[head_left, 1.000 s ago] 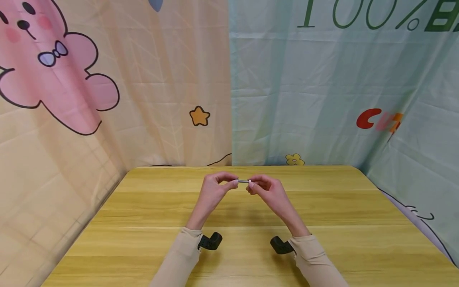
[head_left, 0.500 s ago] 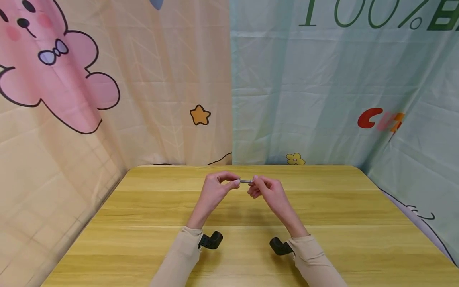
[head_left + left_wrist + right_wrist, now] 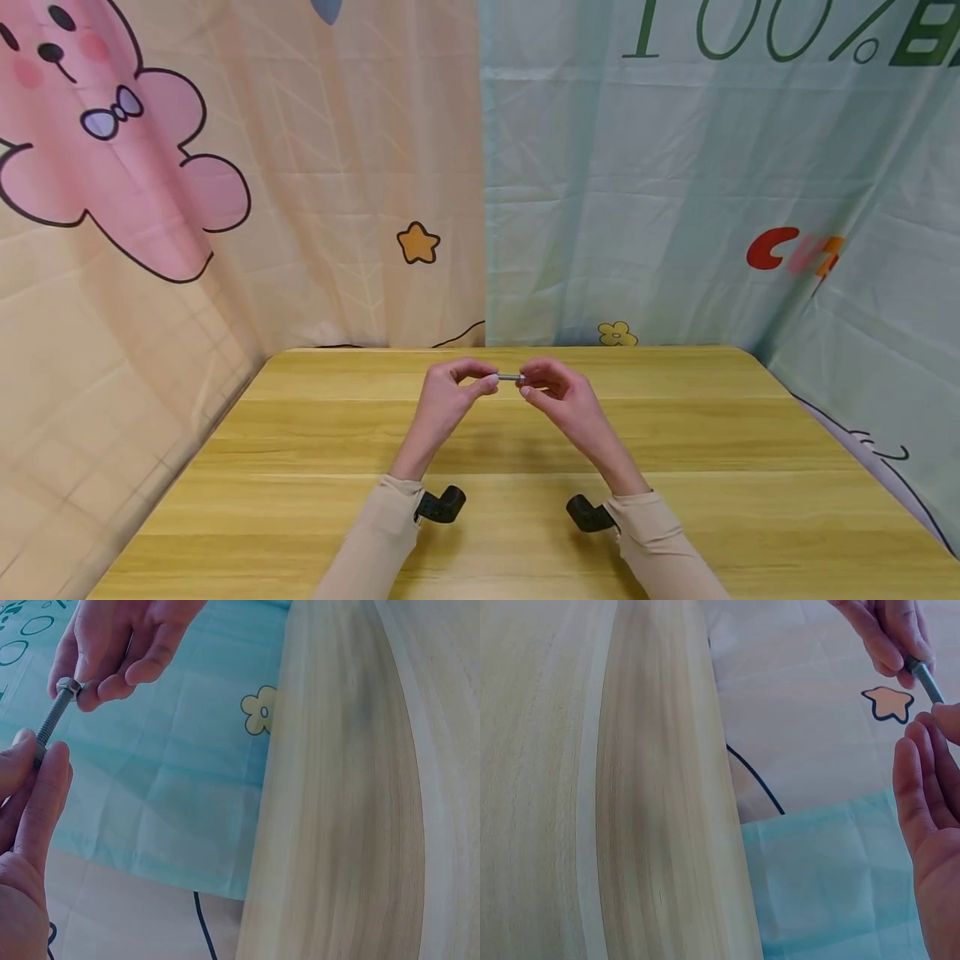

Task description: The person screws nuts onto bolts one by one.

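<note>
Just below the frame's centre, above the worktop (image 3: 517, 542), the left hand (image 3: 446, 402) pinches one end of a bolt (image 3: 509, 377) and the right hand (image 3: 566, 400) lightly pinches the nut (image 3: 69, 685) at its other end, which could drop if those fingertips slip.

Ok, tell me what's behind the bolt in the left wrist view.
The blue-green curtain shows behind the bolt. Whatever the bolt, left hand and right hand cover cannot be seen, nor can the bolt's end between the left fingers.
</note>
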The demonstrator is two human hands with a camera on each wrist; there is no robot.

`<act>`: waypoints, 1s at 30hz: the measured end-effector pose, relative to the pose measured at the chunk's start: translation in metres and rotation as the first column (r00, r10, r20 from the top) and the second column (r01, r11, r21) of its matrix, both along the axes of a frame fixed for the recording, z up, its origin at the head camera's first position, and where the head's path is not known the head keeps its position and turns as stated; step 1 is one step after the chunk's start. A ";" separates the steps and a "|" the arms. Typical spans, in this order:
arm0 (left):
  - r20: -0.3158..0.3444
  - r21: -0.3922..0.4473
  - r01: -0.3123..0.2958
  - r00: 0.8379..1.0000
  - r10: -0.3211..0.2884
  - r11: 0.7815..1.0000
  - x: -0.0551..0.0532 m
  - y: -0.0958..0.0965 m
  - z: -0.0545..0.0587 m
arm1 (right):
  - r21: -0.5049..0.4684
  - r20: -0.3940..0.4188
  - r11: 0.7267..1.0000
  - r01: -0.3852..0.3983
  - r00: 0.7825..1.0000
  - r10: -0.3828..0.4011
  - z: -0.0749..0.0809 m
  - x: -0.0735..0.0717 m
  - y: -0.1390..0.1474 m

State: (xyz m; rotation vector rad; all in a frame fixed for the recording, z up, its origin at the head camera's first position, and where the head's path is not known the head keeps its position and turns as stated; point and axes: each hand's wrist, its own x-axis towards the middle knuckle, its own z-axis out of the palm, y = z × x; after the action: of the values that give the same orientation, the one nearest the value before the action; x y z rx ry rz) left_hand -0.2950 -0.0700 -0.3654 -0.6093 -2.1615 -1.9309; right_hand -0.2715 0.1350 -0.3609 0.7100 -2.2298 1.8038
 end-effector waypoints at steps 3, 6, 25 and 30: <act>-0.003 -0.005 0.007 1.000 -0.007 1.000 0.000 0.000 -0.001 | 0.002 -0.002 1.000 0.010 1.000 -0.010 0.008 0.008 -0.002; -0.003 -0.004 0.012 1.000 -0.012 1.000 0.000 0.000 -0.001 | -0.006 0.016 1.000 0.011 1.000 -0.011 0.010 0.010 -0.002; -0.030 0.015 0.029 0.999 -0.029 0.999 0.000 0.003 -0.002 | -0.038 0.086 0.998 0.046 0.995 -0.042 0.010 0.010 -0.007; -0.026 0.019 0.024 0.999 -0.024 1.000 0.001 0.002 -0.002 | -0.019 0.039 0.999 0.035 0.999 -0.034 0.011 0.010 -0.006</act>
State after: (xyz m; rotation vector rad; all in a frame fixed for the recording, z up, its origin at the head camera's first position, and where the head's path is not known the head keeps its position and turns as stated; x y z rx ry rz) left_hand -0.2943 -0.0678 -0.3676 -0.6559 -2.1275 -1.9428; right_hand -0.2610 0.1294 -0.3503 0.6342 -2.2316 1.8355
